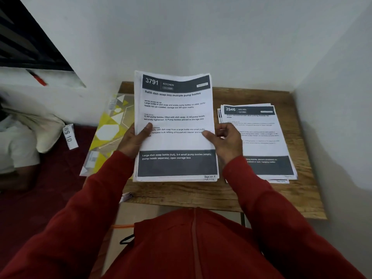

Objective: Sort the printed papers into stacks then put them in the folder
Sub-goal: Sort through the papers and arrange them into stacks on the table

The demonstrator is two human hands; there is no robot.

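White papers (175, 125) at frame centre sat clamped in our left grip (134, 138) and right grip (223, 137); another stack (259, 137) lay right, on the desk (201, 194).

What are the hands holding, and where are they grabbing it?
Both hands hold a stack of printed papers. The left hand grips its left edge, the right hand its right edge, thumbs on top.
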